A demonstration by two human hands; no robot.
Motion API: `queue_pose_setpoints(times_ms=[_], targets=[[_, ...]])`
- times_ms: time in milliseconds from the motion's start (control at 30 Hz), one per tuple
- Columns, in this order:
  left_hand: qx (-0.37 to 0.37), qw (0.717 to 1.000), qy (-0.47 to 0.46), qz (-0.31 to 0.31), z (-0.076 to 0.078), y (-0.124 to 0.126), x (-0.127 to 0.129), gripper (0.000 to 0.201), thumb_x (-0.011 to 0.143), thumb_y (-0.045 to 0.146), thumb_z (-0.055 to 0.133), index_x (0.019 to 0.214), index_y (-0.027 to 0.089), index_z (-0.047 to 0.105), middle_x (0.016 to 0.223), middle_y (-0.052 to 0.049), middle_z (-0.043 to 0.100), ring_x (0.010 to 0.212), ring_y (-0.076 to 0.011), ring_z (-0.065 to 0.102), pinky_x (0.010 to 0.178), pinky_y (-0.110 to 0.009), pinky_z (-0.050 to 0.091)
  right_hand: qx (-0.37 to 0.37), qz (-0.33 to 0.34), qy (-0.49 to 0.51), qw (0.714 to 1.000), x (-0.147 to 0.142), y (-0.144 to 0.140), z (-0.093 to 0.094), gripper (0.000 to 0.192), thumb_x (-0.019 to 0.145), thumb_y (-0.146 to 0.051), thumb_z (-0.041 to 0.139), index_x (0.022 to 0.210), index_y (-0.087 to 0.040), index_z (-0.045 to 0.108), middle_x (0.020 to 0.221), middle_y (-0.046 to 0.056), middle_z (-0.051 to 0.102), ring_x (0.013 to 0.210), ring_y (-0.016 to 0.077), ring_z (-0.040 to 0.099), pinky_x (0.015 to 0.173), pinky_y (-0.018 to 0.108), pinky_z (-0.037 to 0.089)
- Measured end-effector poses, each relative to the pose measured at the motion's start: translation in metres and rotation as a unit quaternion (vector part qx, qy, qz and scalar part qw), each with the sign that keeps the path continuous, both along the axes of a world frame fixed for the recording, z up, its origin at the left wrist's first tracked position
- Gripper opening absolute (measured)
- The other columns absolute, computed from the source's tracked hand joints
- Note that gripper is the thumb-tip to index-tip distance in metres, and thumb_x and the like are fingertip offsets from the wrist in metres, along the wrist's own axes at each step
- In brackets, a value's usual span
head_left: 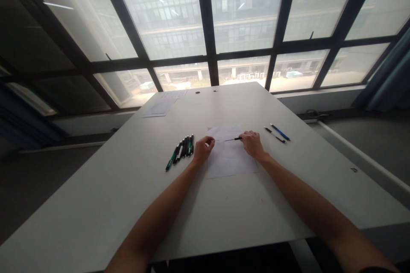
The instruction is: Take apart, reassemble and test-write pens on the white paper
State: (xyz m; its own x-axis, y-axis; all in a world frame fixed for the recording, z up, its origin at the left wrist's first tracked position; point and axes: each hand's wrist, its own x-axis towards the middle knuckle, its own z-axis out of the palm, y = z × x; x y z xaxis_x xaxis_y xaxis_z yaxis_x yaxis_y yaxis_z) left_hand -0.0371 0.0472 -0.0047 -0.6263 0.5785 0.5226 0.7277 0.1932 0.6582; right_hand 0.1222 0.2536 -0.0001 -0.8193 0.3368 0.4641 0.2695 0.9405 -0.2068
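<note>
My right hand (252,143) grips a thin dark pen (232,139) that points left over a white sheet of paper (229,160) on the white table (128,179). My left hand (203,149) rests at the sheet's left edge with its fingers curled; whether something small sits between the fingertips I cannot tell. A row of several dark and green pens (182,148) lies just left of my left hand. Two more pens, one black (274,135) and one blue (280,132), lie to the right of my right hand.
More white sheets (163,104) lie at the table's far left corner. Two small round holes (206,91) sit near the far edge. Large windows with dark frames (208,30) stand behind the table. Floor drops away on both sides.
</note>
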Motion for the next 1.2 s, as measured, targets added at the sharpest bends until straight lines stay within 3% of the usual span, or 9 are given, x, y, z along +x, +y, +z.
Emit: queue_pose_setpoints(times_ms=[300,733,1200], targets=[[-0.078,0.994,0.06,-0.045,-0.006,0.002,-0.003,0.008,0.08,0.024,0.067,0.083,0.021,0.074,0.079,-0.003,0.067,0.071,-0.0159,0.06,0.073,-0.029,0.048,0.004,-0.029,-0.008,1.0,0.0,0.003,-0.003,0.016,0.094,-0.018,0.054,0.095,-0.021,0.07,0.096,0.011,0.068,0.095,0.0244,0.054,0.085,0.04,0.03],[-0.142,0.987,0.079,-0.008,-0.008,0.001,-0.003,0.015,0.079,0.028,0.071,0.092,0.024,0.077,0.089,-0.005,0.067,0.09,-0.0216,0.06,0.087,-0.034,0.047,0.001,-0.043,-0.064,0.997,0.001,-0.005,0.003,0.019,0.095,-0.021,0.052,0.102,-0.021,0.069,0.102,0.01,0.066,0.101,0.0237,0.053,0.088,0.037,0.029],[-0.08,0.995,0.062,0.004,-0.007,0.002,-0.005,0.012,0.084,0.026,0.066,0.092,0.021,0.074,0.092,-0.005,0.067,0.089,-0.0201,0.061,0.087,-0.035,0.047,-0.005,-0.026,-0.054,0.998,0.0,-0.008,0.007,0.018,0.095,-0.021,0.053,0.101,-0.022,0.07,0.1,0.009,0.067,0.098,0.0222,0.053,0.085,0.035,0.03]])
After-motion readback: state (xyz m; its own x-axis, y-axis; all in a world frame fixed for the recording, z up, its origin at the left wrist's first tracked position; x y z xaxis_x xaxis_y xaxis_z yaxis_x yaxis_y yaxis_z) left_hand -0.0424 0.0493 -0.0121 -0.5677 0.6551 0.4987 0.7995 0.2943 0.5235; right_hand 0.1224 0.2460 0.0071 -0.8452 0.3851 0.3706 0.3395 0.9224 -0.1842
